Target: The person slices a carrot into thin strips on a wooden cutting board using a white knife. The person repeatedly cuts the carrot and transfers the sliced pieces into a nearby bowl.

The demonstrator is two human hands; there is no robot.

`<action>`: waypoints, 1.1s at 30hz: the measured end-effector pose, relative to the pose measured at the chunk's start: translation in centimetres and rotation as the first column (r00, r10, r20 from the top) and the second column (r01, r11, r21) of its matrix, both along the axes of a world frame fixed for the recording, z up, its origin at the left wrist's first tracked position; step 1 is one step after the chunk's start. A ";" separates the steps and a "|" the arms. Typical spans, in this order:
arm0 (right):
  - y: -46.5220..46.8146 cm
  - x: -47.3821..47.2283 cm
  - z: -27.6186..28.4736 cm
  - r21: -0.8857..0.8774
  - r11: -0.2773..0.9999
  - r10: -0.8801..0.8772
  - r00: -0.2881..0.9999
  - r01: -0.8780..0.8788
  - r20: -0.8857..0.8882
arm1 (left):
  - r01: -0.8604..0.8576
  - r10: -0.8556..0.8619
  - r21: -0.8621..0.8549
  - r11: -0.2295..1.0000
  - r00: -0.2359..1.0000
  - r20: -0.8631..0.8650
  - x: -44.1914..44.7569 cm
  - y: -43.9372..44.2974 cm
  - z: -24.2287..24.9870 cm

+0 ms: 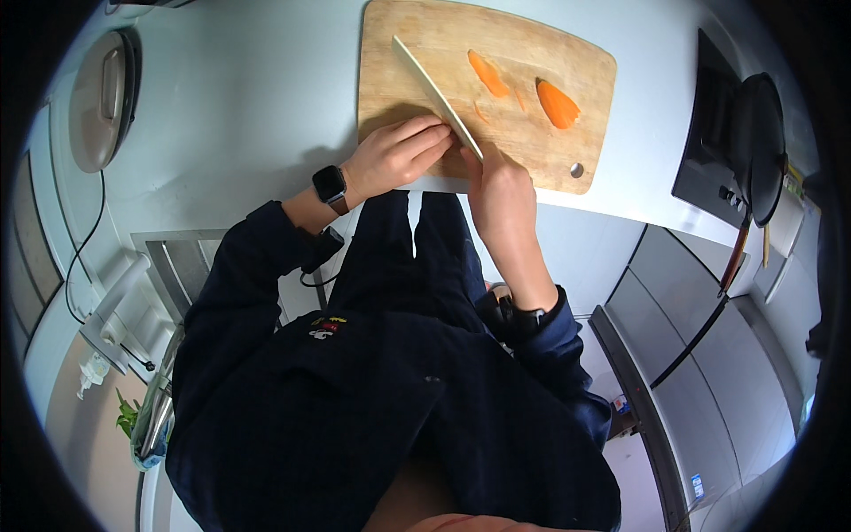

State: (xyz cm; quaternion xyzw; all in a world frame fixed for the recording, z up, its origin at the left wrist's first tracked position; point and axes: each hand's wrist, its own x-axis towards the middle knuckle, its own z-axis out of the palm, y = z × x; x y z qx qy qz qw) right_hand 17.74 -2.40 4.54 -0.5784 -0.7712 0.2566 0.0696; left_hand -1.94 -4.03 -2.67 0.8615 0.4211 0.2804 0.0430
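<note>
A wooden cutting board (425, 40) lies on the white counter. My right hand (502, 193) grips the handle end of a kitchen knife (432, 90), its blade slanting up and left across the board. Beside the blade, my left hand (402, 153) rests with bent fingers at the board's near edge; whatever lies under its fingertips is hidden. Right of the knife are a thin orange slice (487, 73), apparently carrot, a larger carrot piece (557, 105) and small orange slivers (481, 113).
A black cooktop (708, 133) with a dark frying pan (764, 149) stands at the right. An appliance with a closed lid (98, 100) and a cable sits at the far left. A steel sink edge (163, 272) shows at lower left, near a faucet (120, 299).
</note>
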 end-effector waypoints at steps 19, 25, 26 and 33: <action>-0.6 3.8 -0.9 0.455 0.821 0.327 0.937 -0.345 0.121 | 0.037 -0.068 -0.296 0.955 0.993 -0.097 0.0 8.2 2.7; -0.8 5.8 -0.2 0.464 0.790 0.383 0.914 -0.400 0.135 | 0.204 -0.237 -0.291 0.935 0.968 -0.086 -0.5 10.9 2.2; -0.9 6.2 -0.2 0.480 0.781 0.391 0.912 -0.401 0.126 | 0.228 -0.259 -0.265 0.937 0.962 -0.090 -0.5 11.2 2.3; -2.5 11.1 0.6 0.397 0.869 0.341 0.939 -0.296 -0.047 | 0.214 -0.296 -0.290 0.933 0.914 -0.276 0.9 14.2 3.1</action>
